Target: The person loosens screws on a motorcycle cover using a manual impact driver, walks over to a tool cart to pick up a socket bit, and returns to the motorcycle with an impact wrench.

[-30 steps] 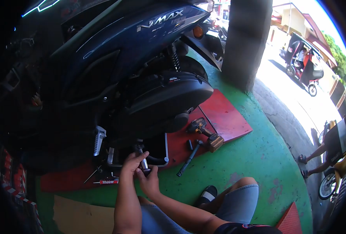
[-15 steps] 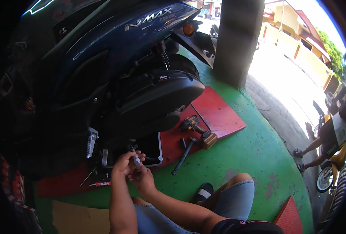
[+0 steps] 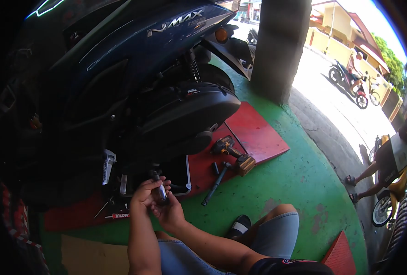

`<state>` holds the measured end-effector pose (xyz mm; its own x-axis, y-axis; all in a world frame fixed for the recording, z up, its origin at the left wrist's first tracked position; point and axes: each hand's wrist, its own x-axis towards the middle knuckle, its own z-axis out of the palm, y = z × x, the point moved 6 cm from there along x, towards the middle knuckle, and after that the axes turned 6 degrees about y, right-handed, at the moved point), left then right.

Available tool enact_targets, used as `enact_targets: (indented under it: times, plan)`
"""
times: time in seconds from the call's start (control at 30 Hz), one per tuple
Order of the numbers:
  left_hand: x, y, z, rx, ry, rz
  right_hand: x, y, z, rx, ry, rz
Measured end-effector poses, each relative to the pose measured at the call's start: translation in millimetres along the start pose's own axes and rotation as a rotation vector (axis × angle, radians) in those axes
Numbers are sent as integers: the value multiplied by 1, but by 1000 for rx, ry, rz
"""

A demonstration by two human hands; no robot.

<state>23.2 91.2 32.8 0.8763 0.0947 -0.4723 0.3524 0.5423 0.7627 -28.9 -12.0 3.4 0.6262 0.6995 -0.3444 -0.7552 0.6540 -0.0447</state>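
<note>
Low beside the dark blue scooter, my two hands meet around a short, shiny metal hand tool. Its far end points at a dark fitting under the scooter; whether they are joined is hard to see. My left hand has its fingers closed around the tool's upper part. Curled at the tool's lower end is my right hand, thumb beside the metal and fingers partly hidden. A black tray with a pale rim lies beneath and behind the hands.
A cordless impact driver and a dark ratchet wrench lie to the right, by the red platform. A screwdriver-like tool is at left. Beyond the concrete pillar, a person stands near a yellow motorcycle.
The metal tool has turned in my hands and shows a brighter side. My right thumb has shifted slightly off it. A rider on a motorbike has come into view on the street.
</note>
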Motion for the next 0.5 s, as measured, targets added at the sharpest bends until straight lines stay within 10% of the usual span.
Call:
enact_targets:
  times: [0.17,0.23,0.37,0.43,0.5]
  plan:
    - [-8,1,3,135,144,-19,-20,-18,10,-923,483,-474]
    - [-2,1,-3,222,173,-5,-38,-31,29,-1397,469,-1036]
    - [3,-1,-9,34,35,-17,-27,-33,11,-1154,409,-972]
    - [-1,-1,-4,-4,22,-10,-7,-10,-16,-10,284,-202]
    - [-5,3,0,-40,8,1,-7,-4,-7,27,120,-35]
